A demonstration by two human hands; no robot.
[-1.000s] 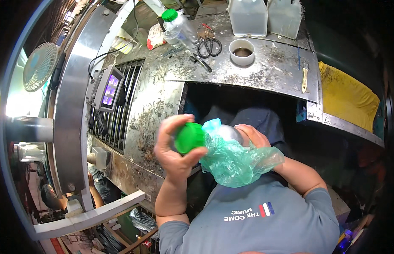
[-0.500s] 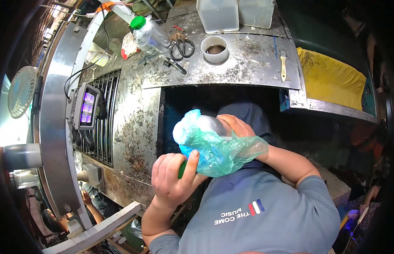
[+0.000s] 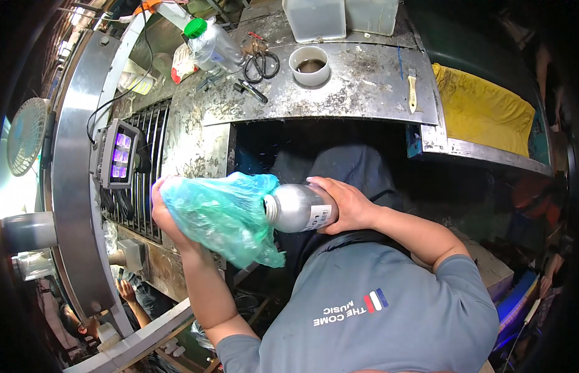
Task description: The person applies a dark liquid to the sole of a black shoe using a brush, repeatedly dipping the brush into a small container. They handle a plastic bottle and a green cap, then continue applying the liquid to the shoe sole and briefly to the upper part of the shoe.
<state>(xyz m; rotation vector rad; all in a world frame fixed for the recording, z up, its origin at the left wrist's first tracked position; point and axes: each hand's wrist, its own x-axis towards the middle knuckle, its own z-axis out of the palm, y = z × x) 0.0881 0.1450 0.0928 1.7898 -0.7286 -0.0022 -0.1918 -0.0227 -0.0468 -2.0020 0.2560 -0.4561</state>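
Green bag [image 3: 224, 214] is shifting leftward with the left hand [image 3: 167, 208], closure impossible to tell; above the lap [image 3: 361, 168], the right hand [image 3: 352, 202] is wrapping the likely stiff, slick bottle [image 3: 299, 208] at its base, seemingly surest.

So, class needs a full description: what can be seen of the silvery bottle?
The silvery bottle looks metallic, with a smooth round body and a narrower, uncapped, threaded neck. A white label with dark print covers part of its side. It is held nearly level, neck toward the picture's left. The right hand grips its base end. A green-blue bag is beside the neck; whether they touch is unclear.
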